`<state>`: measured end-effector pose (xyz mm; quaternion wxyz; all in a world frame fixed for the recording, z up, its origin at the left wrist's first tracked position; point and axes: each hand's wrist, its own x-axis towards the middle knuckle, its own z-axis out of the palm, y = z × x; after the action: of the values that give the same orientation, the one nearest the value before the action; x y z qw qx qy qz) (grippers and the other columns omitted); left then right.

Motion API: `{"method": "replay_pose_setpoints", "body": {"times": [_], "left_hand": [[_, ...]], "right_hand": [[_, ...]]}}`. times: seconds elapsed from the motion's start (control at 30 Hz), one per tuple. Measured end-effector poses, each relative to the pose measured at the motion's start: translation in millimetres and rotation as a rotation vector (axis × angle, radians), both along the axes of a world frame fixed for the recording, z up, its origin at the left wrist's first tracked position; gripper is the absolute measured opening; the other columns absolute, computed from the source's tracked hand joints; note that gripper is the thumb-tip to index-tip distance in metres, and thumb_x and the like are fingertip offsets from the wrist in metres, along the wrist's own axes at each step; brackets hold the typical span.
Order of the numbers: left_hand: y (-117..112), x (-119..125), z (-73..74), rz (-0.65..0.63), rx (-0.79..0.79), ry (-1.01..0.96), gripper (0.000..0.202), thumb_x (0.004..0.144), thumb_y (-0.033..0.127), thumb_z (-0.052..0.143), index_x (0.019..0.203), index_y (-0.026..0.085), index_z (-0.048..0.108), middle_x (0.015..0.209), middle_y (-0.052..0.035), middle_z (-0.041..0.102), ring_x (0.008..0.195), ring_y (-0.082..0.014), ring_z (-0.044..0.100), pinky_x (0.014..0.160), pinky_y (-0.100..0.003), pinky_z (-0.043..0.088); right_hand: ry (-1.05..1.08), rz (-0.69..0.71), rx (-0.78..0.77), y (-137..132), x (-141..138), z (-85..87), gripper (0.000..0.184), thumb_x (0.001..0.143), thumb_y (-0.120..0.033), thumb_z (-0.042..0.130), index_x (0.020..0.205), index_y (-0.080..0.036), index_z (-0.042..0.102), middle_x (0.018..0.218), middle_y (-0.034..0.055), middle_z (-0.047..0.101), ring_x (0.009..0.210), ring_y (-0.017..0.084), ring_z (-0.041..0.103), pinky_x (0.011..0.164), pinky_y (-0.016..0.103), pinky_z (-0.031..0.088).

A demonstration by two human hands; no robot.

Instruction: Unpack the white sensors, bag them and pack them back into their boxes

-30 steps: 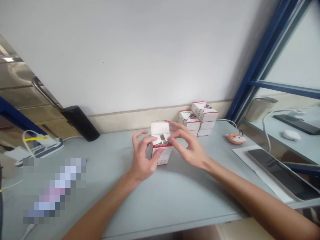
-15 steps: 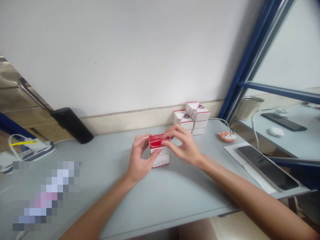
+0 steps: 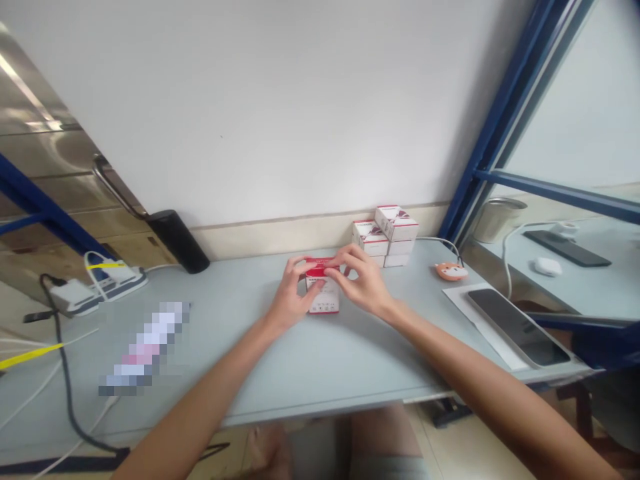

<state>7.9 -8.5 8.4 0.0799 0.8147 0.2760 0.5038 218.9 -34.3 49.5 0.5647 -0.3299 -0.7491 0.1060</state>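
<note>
A small white and red box [image 3: 325, 301] stands upright on the pale grey table [image 3: 310, 373], its red top flap folded down. My left hand [image 3: 293, 297] grips the box's left side, fingers curled round it. From the right, my right hand [image 3: 363, 283] presses its fingertips on the top flap and right edge. Both hands touch the box.
Several similar white and red boxes [image 3: 387, 233] are stacked against the wall behind. An orange animal-shaped item [image 3: 450, 271] and a dark tablet [image 3: 515, 327] on white paper lie to the right. A black cylinder [image 3: 177, 241] leans at the back left, near a power strip [image 3: 95, 290] and cables.
The box's white top flap stood open a second ago; it is folded shut now. The camera has pulled back, showing more of the table's front edge.
</note>
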Motion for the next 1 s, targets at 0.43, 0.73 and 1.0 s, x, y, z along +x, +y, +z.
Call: {"method": "replay_pose_setpoints", "body": {"times": [0.43,0.73,1.0], "left_hand": [[4.0,-5.7,-4.1,0.033,0.056,0.033,0.029,0.103,0.03,0.059,0.13,0.027,0.051,0.135,-0.0132,0.054,0.134,-0.026,0.057,0.104,-0.05,0.056],[2.6,-2.3,-8.3,0.093,0.028,0.042,0.026,0.104,0.036,0.057,0.128,0.027,0.053,0.136,-0.0122,0.05,0.122,-0.0227,0.062,0.105,-0.05,0.054],[0.0,-3.0,-19.2,0.11,-0.092,0.031,0.044,0.105,0.043,0.052,0.144,0.022,0.046,0.152,-0.02,0.041,0.141,-0.0291,0.05,0.113,-0.051,0.049]], "right_hand": [[-0.076,0.071,0.057,4.2,3.7,-10.5,0.017,0.098,-0.037,0.066,0.102,-0.023,0.072,0.11,0.0089,0.063,0.104,0.023,0.064,0.097,0.043,0.054],[-0.054,-0.113,0.159,19.3,-8.6,-42.5,0.013,0.1,-0.029,0.06,0.104,-0.025,0.071,0.108,0.0104,0.068,0.105,0.024,0.069,0.091,0.039,0.059],[-0.142,-0.117,0.155,16.2,-9.7,-60.5,0.044,0.097,-0.036,0.064,0.139,-0.023,0.058,0.141,0.0188,0.056,0.129,0.032,0.062,0.106,0.05,0.056]]}}
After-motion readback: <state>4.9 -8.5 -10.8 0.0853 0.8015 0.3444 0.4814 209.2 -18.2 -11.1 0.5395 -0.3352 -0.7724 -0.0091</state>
